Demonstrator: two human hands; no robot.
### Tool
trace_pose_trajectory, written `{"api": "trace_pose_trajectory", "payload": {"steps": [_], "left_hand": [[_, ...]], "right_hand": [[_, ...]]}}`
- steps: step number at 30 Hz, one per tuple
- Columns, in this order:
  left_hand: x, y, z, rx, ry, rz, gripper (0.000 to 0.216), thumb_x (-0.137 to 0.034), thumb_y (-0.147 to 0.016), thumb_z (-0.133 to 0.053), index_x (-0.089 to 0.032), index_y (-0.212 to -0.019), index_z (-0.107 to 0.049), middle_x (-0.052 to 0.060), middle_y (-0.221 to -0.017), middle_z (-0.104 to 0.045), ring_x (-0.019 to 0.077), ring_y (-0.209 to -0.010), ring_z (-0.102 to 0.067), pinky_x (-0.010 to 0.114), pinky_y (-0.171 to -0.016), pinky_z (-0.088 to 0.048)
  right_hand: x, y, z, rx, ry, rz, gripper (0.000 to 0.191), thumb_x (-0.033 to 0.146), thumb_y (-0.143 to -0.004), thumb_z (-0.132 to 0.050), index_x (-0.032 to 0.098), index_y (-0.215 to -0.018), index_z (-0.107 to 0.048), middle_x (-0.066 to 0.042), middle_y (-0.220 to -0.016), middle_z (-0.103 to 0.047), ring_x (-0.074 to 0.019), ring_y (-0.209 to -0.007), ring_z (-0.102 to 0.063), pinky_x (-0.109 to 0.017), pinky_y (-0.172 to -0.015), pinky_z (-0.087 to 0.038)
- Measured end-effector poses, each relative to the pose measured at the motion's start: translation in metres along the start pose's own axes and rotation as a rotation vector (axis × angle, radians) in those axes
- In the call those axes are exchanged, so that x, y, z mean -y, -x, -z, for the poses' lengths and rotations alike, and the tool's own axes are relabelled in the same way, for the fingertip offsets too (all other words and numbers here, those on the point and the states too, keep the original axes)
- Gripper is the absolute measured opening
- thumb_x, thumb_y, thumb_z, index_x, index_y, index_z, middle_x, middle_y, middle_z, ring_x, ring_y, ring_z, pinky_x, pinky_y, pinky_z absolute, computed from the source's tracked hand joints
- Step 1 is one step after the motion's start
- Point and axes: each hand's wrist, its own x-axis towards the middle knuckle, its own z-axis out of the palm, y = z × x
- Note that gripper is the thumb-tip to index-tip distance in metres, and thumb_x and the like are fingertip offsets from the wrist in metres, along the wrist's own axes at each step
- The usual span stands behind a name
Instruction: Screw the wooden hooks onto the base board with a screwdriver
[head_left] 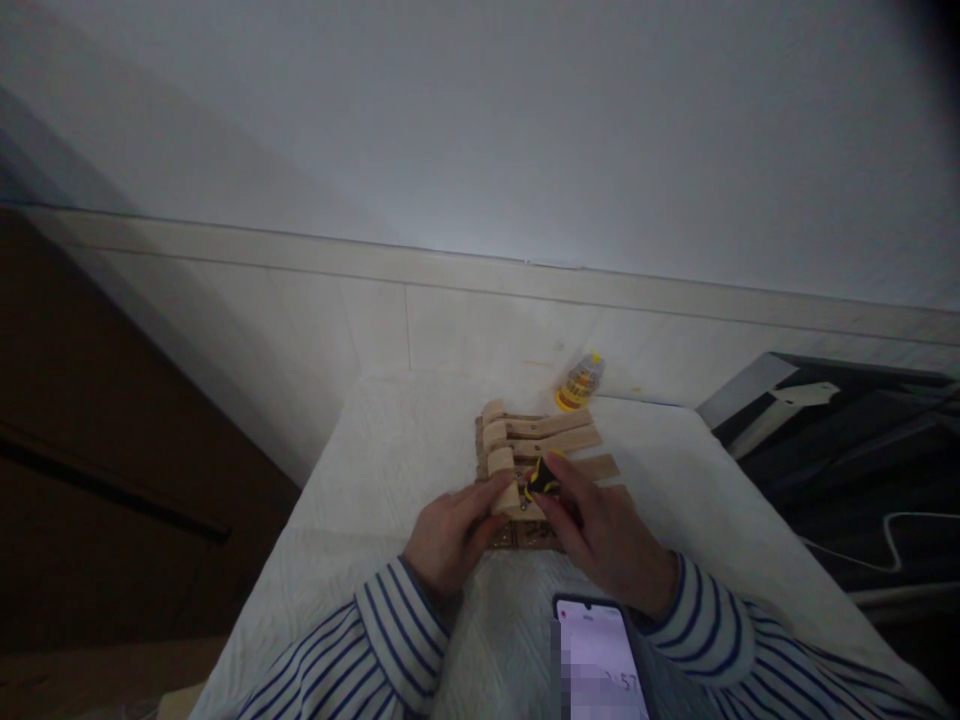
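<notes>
Several tan, leather-like straps lie side by side, each with a looped left end and a small dark stud or screw. Under them sits a brown patterned base. My left hand pinches the looped end of the nearest strap, thumb below and fingers above. Between the thumb and fingers of my right hand is a stubby black-and-yellow screwdriver, its tip down by a stud on that same strap. The right hand covers part of the nearer straps.
Behind the straps stands a clear container with a yellow top and base. A lit phone lies near my right forearm. White cloth covers the table, which meets a pale wall. Dark items and a white cable are at right.
</notes>
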Motion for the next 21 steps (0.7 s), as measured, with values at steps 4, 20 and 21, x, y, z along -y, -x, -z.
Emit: {"api": "trace_pose_trajectory", "payload": {"steps": [4, 20, 21], "left_hand": [[-0.0001, -0.0005, 0.0006, -0.015, 0.001, -0.014, 0.047, -0.018, -0.082, -0.048, -0.024, -0.127, -0.035, 0.005, -0.119, -0.055, 0.0160, -0.103, -0.055, 0.032, -0.085, -0.047], [0.0035, -0.0009, 0.0005, 0.006, 0.014, 0.007, 0.045, -0.019, -0.083, -0.048, -0.022, -0.126, -0.036, 0.006, -0.118, -0.055, 0.0161, -0.103, -0.054, 0.032, -0.086, -0.046], [0.0035, -0.0008, 0.0006, 0.007, 0.013, 0.009, 0.045, -0.019, -0.083, -0.048, -0.022, -0.126, -0.036, 0.006, -0.118, -0.055, 0.0163, -0.103, -0.054, 0.033, -0.085, -0.046]], "right_hand": [[-0.0039, 0.0024, -0.0031, 0.013, -0.037, -0.038, 0.048, 0.024, -0.088, -0.035, 0.015, -0.131, -0.016, -0.007, -0.075, -0.065, -0.0183, -0.055, -0.061, -0.030, -0.048, -0.049], [-0.0024, 0.0058, -0.0071, 0.095, -0.159, -0.288, 0.057, 0.031, -0.086, -0.041, 0.010, -0.132, -0.016, -0.006, -0.068, -0.063, -0.0180, -0.050, -0.058, -0.027, -0.043, -0.045], [-0.0026, 0.0060, -0.0070, 0.099, -0.152, -0.290, 0.052, 0.032, -0.086, -0.041, 0.010, -0.130, -0.023, -0.005, -0.068, -0.062, -0.0179, -0.051, -0.058, -0.027, -0.044, -0.045]]}}
